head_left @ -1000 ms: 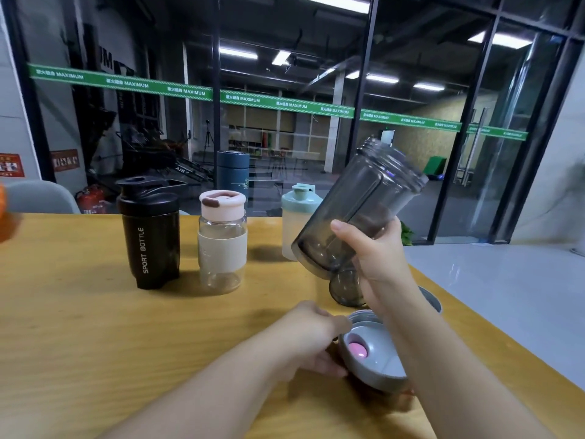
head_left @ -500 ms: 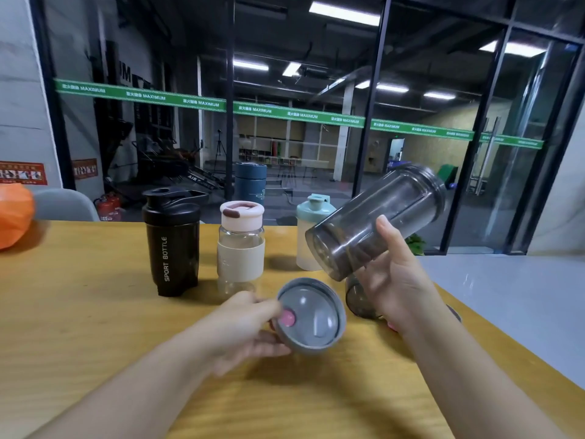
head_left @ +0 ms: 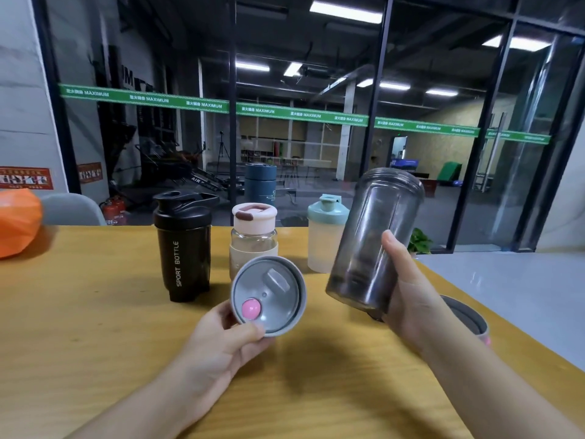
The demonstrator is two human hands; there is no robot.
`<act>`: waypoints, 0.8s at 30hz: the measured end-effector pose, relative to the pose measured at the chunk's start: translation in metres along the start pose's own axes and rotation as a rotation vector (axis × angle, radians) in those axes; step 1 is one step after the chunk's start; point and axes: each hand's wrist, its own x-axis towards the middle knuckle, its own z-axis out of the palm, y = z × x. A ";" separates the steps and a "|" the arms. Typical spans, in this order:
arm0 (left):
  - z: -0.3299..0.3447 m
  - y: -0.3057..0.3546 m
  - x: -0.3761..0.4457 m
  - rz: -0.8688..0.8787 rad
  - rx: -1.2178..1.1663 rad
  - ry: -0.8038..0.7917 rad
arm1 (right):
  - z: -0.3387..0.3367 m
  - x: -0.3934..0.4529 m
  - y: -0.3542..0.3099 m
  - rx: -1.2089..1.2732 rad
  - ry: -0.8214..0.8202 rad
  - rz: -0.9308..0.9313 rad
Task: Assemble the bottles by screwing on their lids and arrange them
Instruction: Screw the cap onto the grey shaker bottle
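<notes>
A wooden table fills the lower part of the view. On it stand three closed bottles in a row: a black sport bottle, then a glass bottle with a pink lid, then a pale bottle with a green lid. The right hand holds a smoky transparent bottle above the table, with the fingers and thumb curled around its lower part; the bottle is tilted and its mouth is open, without lid. The left hand pinches a grey lid by its lower rim, just left of the bottle and not touching it. The lid carries a small pink button. At the left edge lies an orange object.
</notes>
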 end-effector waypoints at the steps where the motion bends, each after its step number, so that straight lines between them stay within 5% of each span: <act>1: -0.001 -0.001 0.001 0.019 -0.019 0.017 | 0.000 -0.001 0.002 -0.059 -0.003 -0.012; 12: -0.001 0.000 -0.002 0.100 -0.163 0.180 | 0.017 -0.011 0.017 -0.607 -0.135 -0.259; 24: 0.000 0.006 -0.010 0.408 0.404 0.358 | 0.026 -0.022 0.031 -1.236 -0.191 -0.369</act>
